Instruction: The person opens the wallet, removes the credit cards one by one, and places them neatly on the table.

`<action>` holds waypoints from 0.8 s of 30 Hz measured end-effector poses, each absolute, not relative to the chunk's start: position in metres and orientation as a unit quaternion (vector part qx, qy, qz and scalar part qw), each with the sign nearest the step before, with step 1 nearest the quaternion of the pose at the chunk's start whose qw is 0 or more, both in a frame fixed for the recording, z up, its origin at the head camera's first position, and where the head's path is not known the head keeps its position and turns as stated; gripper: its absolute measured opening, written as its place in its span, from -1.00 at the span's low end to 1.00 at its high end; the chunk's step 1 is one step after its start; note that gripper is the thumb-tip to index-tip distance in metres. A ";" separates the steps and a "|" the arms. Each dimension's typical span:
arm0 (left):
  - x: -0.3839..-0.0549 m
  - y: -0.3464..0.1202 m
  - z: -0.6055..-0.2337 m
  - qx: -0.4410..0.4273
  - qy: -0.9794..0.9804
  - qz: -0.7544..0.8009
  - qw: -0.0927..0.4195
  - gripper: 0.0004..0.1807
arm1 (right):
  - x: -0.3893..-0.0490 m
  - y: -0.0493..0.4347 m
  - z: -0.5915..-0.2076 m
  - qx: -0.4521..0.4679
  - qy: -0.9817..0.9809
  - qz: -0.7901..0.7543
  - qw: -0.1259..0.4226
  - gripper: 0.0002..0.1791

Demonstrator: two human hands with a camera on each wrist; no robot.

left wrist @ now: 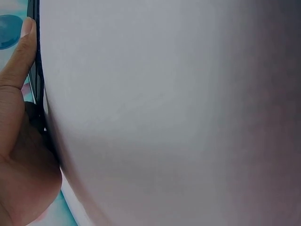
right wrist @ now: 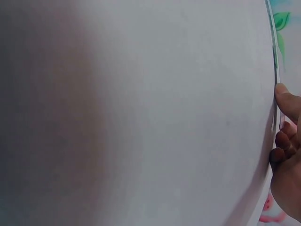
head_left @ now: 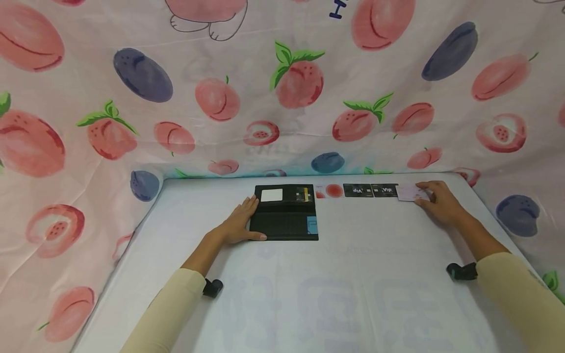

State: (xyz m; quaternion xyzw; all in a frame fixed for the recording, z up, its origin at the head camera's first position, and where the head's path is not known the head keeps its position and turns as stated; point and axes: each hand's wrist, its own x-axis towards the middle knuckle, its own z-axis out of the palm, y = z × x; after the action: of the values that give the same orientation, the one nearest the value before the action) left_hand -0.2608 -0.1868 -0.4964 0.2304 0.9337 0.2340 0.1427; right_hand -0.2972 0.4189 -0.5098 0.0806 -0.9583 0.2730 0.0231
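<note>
A black bifold wallet (head_left: 282,223) lies spread flat near the table's far edge, with a white card (head_left: 271,195), a dark and gold card (head_left: 303,194) and a blue card (head_left: 312,225) in it. My left hand (head_left: 238,223) rests on the wallet's left side, fingers straight and thumb at the lower corner. To the right, my right hand (head_left: 441,203) pinches a pale pink card (head_left: 407,192) by its right end, thumb at the near edge. The card lies at the end of a row, against a black Vip card (head_left: 385,190). In the right wrist view the card is barely visible.
Between the Vip card and the wallet, the row holds another black Vip card (head_left: 357,190) and a card with a red round print (head_left: 334,190). A white cloth covers the table (head_left: 353,294). A fruit-print curtain (head_left: 265,63) hangs behind and at both sides.
</note>
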 end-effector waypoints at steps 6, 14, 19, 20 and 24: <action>-0.260 -0.187 -0.496 0.231 0.933 0.238 0.142 0.32 | -0.300 0.425 -0.509 0.081 -0.959 0.273 0.017 -0.43; -0.259 -0.186 -0.493 0.232 0.931 0.242 0.143 0.32 | -0.305 0.429 -0.510 0.073 -0.960 0.272 0.008 -0.44; -0.259 -0.186 -0.493 0.230 0.933 0.239 0.143 0.31 | -0.306 0.428 -0.507 0.070 -0.960 0.271 0.002 -0.43; -0.258 -0.186 -0.493 0.230 0.933 0.239 0.143 0.31 | -0.306 0.428 -0.507 0.069 -0.960 0.270 0.001 -0.43; -0.259 -0.186 -0.493 0.229 0.933 0.239 0.145 0.31 | -0.307 0.430 -0.507 0.068 -0.961 0.267 0.001 -0.43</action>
State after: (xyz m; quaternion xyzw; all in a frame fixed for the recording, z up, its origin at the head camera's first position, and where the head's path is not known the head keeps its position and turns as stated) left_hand -0.2589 -0.1861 -0.4930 0.2291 0.9325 0.2389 0.1446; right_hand -0.3075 0.4299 -0.5069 0.0679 -0.9614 0.2667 0.0014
